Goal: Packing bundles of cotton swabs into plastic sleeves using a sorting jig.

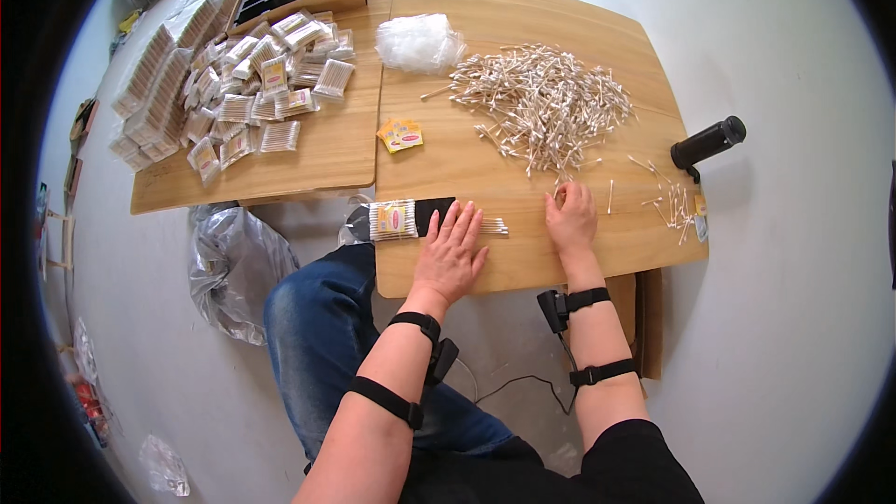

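Your left hand lies flat and released on the light wooden bench, fingers spread, their tips touching a small row of loose cotton swabs lined up at the near edge. Just left of that hand sits a filled clear packet of cotton swabs with a yellow label, resting on a black strip. Your right hand is palm down with fingers curled at the near fringe of the big loose heap of white-tipped wooden cotton swabs; whether it grips any, you cannot tell. Beyond the heap lies a crumpled clear plastic bag. On the second wooden bench to the left, a pile of filled swab packets is spread out.
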`<state>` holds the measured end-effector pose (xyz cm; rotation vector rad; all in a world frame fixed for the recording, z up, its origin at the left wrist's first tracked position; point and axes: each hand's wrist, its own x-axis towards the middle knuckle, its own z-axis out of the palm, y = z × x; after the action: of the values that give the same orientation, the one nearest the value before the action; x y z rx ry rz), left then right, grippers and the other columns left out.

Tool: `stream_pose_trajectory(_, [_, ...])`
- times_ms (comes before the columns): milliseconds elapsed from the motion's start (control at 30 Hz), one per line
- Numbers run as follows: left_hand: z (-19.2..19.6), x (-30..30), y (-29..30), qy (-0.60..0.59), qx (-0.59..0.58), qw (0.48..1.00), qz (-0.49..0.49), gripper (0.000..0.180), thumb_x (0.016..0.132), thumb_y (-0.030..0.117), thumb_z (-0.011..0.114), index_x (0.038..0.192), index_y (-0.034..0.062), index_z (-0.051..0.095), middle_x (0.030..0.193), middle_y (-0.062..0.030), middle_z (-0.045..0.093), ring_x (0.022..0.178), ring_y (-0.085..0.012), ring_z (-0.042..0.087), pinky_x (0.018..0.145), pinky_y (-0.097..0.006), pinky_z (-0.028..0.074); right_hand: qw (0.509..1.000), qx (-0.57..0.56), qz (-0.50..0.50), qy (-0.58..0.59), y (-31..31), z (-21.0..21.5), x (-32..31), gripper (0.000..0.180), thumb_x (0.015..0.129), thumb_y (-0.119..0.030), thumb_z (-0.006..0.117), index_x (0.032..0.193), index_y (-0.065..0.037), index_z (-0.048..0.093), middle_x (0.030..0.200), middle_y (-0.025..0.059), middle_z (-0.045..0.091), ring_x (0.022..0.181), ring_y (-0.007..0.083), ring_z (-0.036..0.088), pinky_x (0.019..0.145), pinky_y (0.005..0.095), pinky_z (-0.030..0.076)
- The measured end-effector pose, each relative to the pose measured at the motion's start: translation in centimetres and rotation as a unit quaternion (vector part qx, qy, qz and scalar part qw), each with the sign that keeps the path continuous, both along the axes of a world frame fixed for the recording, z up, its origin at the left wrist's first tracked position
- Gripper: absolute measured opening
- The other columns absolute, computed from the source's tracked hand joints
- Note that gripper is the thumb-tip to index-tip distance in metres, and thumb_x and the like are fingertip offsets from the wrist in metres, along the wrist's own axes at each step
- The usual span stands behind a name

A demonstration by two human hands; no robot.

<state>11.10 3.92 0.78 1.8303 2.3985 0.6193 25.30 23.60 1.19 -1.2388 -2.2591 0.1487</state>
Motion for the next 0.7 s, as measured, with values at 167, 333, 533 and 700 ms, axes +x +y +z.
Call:
stream_pose_trajectory(167, [-0.5,-0.1,0.0,0.003,0.007,1.0,-0.017,0.06,0.095,0.035,0.054,0.146,0.0072,0.042,0.154,-0.0087,0.039,0.146,-0.022,0.031,0.121,-0.047,0.018,0.995,-0.034,0.088,0.01,-1.2,-0.2,0.0,0.011,0.081,-0.009,0.067,0.09,-0.007,0.061,0.091,0.0129,0.061,0.09,0.0339,0.058,0.078,0.0449,0.047])
stream_pose_trajectory(333, [-0.5,-0.2,0.1,-0.01,0.024,0.999,-0.026,0.059,0.095,0.033,0.055,0.146,0.0077,0.042,0.155,-0.0083,0.038,0.145,-0.0206,0.032,0.12,-0.047,0.019,0.985,-0.055,0.158,0.047,-2.9,0.2,-1.7,0.007,0.081,-0.005,0.065,0.087,-0.006,0.063,0.087,0.0126,0.062,0.086,0.034,0.058,0.077,0.0434,0.047])
stream_pose_trajectory(533, [-0.1,-0.1,0.0,-0.017,0.012,1.0,-0.009,0.06,0.096,0.036,0.052,0.148,0.0095,0.04,0.158,-0.0079,0.034,0.147,-0.0238,0.028,0.121,-0.047,0.017,0.957,-0.201,0.197,0.065,-3.6,1.2,-2.8,0.006,0.083,-0.009,0.067,0.088,-0.006,0.063,0.088,0.0112,0.062,0.088,0.0328,0.06,0.079,0.0426,0.048])
stream_pose_trajectory(700, [0.7,0.0,0.0,-0.007,-0.005,1.0,-0.008,0.062,0.097,0.041,0.049,0.15,0.0119,0.038,0.159,-0.0065,0.032,0.149,-0.0257,0.024,0.121,-0.047,0.015,1.0,-0.012,-0.008,0.018,1.5,0.4,-0.2,0.013,0.084,-0.015,0.069,0.092,-0.008,0.061,0.092,0.0105,0.061,0.092,0.0325,0.06,0.079,0.0438,0.048])
